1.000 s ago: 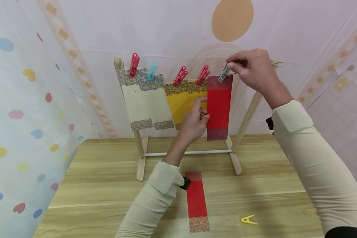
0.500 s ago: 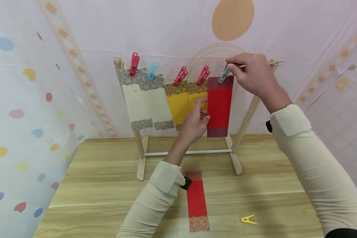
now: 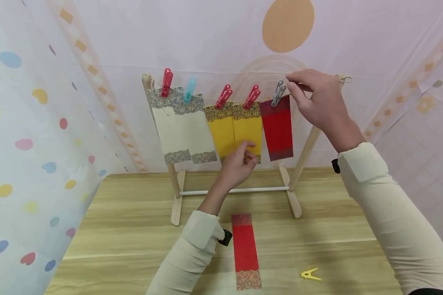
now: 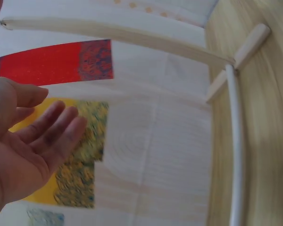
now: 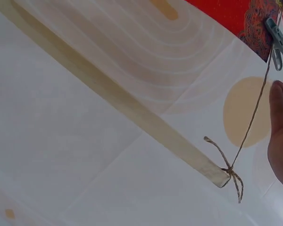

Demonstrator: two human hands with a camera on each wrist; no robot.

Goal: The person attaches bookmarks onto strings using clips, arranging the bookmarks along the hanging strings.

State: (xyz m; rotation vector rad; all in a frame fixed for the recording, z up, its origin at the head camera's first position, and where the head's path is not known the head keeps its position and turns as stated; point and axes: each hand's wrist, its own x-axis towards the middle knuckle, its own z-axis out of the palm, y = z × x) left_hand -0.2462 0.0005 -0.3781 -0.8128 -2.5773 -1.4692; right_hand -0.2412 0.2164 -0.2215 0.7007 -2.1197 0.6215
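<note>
A red strip (image 3: 277, 131) with dark patterned ends hangs from the string, held by a grey clothespin (image 3: 279, 93). My right hand (image 3: 319, 96) is just right of that clothespin, thumb and forefinger near its handles and apart from it; the right wrist view shows the gap beside the grey clothespin (image 5: 279, 42). My left hand (image 3: 238, 164) hovers in front of the yellow strips (image 3: 246, 129), fingers loosely bent, holding nothing. In the left wrist view its palm faces up below the red strip (image 4: 47, 62), in front of the yellow pieces' patterned ends (image 4: 92, 132).
The wooden stand (image 3: 305, 153) carries the string. Two cream strips (image 3: 184, 127) hang at left under a red clothespin (image 3: 166, 83) and a blue clothespin (image 3: 189, 90). A second red strip (image 3: 245, 248) and a yellow clothespin (image 3: 310, 274) lie on the table (image 3: 114, 241).
My right hand has let go of the grey clothespin and shifted slightly right. My left hand has left the red strip's edge, moving down and left. The red strip now hangs tilted.
</note>
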